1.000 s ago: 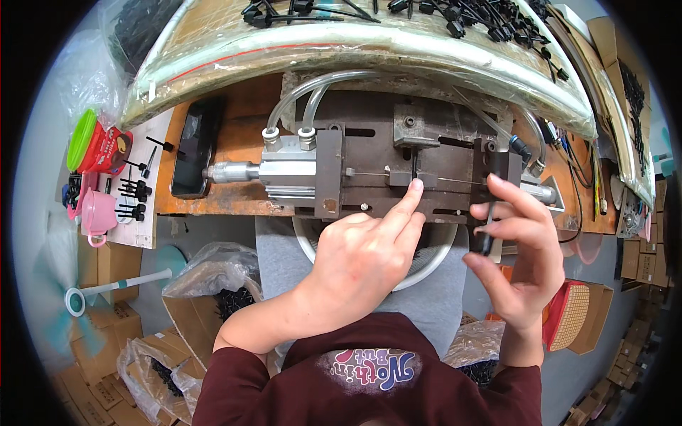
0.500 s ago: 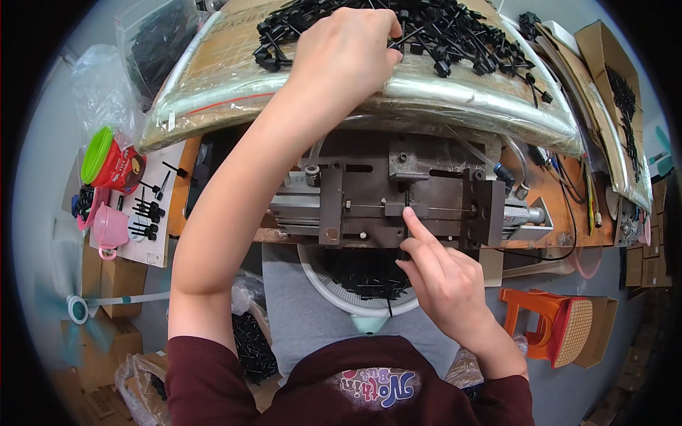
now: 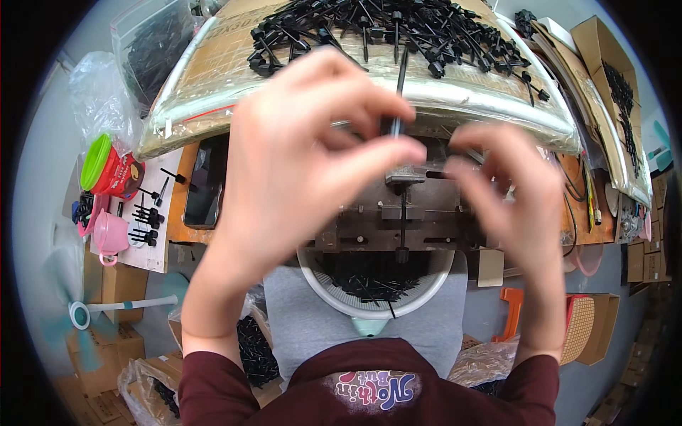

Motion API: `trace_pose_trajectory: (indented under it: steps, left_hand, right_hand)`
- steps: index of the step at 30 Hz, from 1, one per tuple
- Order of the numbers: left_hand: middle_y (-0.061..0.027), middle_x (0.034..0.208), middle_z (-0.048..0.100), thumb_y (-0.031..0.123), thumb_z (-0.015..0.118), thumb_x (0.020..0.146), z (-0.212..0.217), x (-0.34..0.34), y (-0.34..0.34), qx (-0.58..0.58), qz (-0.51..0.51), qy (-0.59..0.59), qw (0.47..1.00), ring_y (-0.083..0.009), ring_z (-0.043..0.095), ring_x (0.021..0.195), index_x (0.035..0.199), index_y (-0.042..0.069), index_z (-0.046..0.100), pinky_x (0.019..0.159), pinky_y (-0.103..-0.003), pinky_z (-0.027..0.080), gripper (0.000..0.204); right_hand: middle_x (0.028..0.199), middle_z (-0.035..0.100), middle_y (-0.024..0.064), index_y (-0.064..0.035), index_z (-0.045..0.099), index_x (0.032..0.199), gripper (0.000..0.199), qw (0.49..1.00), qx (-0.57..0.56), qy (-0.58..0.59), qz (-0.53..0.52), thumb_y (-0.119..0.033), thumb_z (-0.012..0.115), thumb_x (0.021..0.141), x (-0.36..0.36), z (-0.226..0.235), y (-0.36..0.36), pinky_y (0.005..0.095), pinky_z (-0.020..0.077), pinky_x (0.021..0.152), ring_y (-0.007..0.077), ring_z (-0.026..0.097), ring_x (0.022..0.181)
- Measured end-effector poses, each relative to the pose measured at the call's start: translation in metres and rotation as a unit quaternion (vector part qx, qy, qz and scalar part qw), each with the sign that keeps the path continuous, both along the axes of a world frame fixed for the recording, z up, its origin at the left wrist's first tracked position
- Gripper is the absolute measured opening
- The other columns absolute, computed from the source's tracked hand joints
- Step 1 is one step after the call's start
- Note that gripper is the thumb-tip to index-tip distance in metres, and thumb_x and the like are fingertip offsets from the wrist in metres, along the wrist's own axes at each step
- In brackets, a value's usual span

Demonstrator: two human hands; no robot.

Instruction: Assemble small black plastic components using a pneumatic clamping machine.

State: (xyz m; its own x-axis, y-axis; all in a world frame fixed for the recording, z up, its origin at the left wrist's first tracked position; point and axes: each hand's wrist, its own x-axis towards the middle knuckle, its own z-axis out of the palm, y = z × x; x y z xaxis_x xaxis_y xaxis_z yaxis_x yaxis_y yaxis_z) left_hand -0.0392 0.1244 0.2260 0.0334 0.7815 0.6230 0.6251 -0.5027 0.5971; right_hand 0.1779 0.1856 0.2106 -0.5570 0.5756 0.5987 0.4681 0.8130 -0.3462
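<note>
My left hand (image 3: 312, 149), slightly blurred, is raised over the metal fixture (image 3: 362, 231). Its thumb and fingers pinch a thin black rod (image 3: 403, 74) that stands up past the fingertips; the rod's lower end is partly hidden. To the right hovers my right hand (image 3: 515, 188), smeared by motion, thumb and forefinger apart with nothing visible between them. Another black rod with a knobbed head (image 3: 403, 254) lies in the middle of the fixture, its head toward me. No hand touches that one.
Beyond the fixture, a heap of black knobbed rods (image 3: 440, 39) covers a plastic-wrapped cardboard surface (image 3: 213, 85). A white basket (image 3: 419, 307) of black parts sits on my lap. At left are a phone (image 3: 204, 188), a pink cup (image 3: 111, 233) and a red tub (image 3: 122, 174).
My left hand has come back from the heap toward me, bringing a black rod. My right hand has left the rod in the fixture and risen to the right.
</note>
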Motion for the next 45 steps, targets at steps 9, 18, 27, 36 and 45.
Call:
trace_pose_trajectory:
  steps: [9, 18, 27, 36, 45]
  left_hand:
    - [-0.0208, 0.129, 0.061, 0.002, 0.079, 0.072, -0.06, 0.038, -0.074, -0.056, -0.029, 0.059, 0.996, -0.0213, 0.069, 0.085, 0.096, -0.004, 0.07, 0.071, -0.031, 0.057, 0.026]
    - [-0.0197, 0.132, 0.06, 0.007, 0.077, 0.073, -0.101, 0.057, -0.071, -0.049, 0.022, 0.18, 0.982, -0.0241, 0.069, 0.079, 0.093, 0.001, 0.067, 0.07, -0.03, 0.056, 0.023]
    - [-0.0175, 0.132, 0.061, 0.007, 0.078, 0.073, -0.097, 0.055, -0.061, -0.062, 0.012, 0.182, 0.981, -0.0212, 0.065, 0.061, 0.094, 0.003, 0.066, 0.06, -0.029, 0.053, 0.025]
    - [-0.0155, 0.133, 0.061, 0.008, 0.077, 0.073, -0.099, 0.052, -0.061, -0.065, 0.013, 0.19, 0.98, -0.0215, 0.064, 0.058, 0.093, 0.005, 0.066, 0.058, -0.03, 0.052, 0.023]
    - [-0.0133, 0.116, 0.07, 0.018, 0.081, 0.073, -0.046, 0.036, -0.05, -0.022, -0.069, 0.088, 0.994, -0.0256, 0.069, 0.073, 0.095, 0.004, 0.069, 0.066, -0.032, 0.055, 0.029]
  right_hand:
    - [0.117, 0.063, 0.0032, -0.0154, 0.059, 0.126, 0.061, 0.907, 0.28, -0.315, -0.012, 0.009, 0.068, 0.07, -0.043, 0.035, 0.144, 0.0389, 0.0559, 0.077, 0.0283, 0.066, 0.09]
    - [0.108, 0.06, 0.0038, -0.015, 0.06, 0.119, 0.053, 0.905, 0.257, -0.331, 0.071, 0.003, 0.073, 0.071, -0.066, 0.03, 0.143, 0.0406, 0.0554, 0.079, 0.0281, 0.066, 0.091]
    - [0.108, 0.066, 0.0071, -0.0108, 0.058, 0.115, 0.048, 0.929, 0.208, -0.3, 0.053, 0.003, 0.07, 0.07, -0.065, 0.036, 0.153, 0.0415, 0.0531, 0.083, 0.0286, 0.066, 0.095]
    - [0.072, 0.054, 0.007, -0.011, 0.058, 0.113, 0.046, 0.945, 0.092, -0.303, 0.079, 0.003, 0.068, 0.07, -0.063, 0.041, 0.135, 0.041, 0.0445, 0.064, 0.0248, 0.056, 0.07]
    - [0.075, 0.058, 0.0099, -0.0074, 0.065, 0.113, 0.046, 0.952, 0.026, -0.302, 0.045, 0.002, 0.066, 0.068, -0.06, 0.042, 0.141, 0.0396, 0.0465, 0.066, 0.0273, 0.056, 0.065]
